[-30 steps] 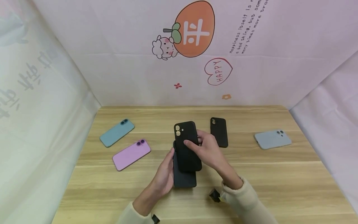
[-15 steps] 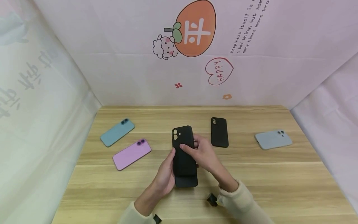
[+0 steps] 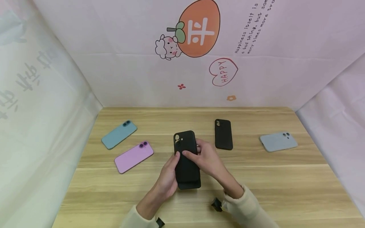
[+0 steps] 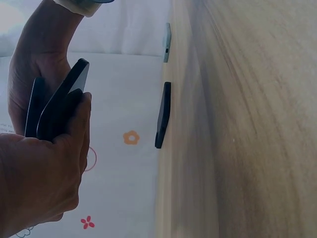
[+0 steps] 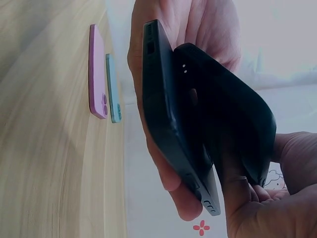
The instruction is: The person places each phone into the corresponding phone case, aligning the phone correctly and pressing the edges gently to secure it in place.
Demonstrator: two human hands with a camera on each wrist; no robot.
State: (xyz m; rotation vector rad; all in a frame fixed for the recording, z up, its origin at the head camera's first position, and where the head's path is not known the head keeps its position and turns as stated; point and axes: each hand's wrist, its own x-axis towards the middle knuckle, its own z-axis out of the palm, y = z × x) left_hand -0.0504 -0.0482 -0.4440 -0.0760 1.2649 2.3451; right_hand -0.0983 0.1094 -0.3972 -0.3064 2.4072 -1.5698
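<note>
Over the middle of the table, my left hand [image 3: 167,180] grips a dark phone [image 3: 189,185] from its left side. A black phone case [image 3: 187,171] lies over the phone in the head view and covers most of it; the phone's lower end sticks out below. My right hand [image 3: 210,160] pinches the case at its right edge, thumb on its back. In the right wrist view the phone [image 5: 161,94] and the case [image 5: 255,119] stand at an angle, with a wedge-shaped gap between them. Fingers of the right hand [image 5: 282,208] reach inside the case.
To the left lie a blue phone [image 3: 119,135] and a purple phone [image 3: 134,157], backs up. A second black phone case [image 3: 223,135] rests behind my right hand, and a pale blue phone [image 3: 278,142] is farther right. White printed cloth [image 3: 137,79] walls the wooden table [image 3: 271,180].
My right hand has brought the case down and left, so it lines up with the phone and hides more of it. The left hand has hardly moved.
</note>
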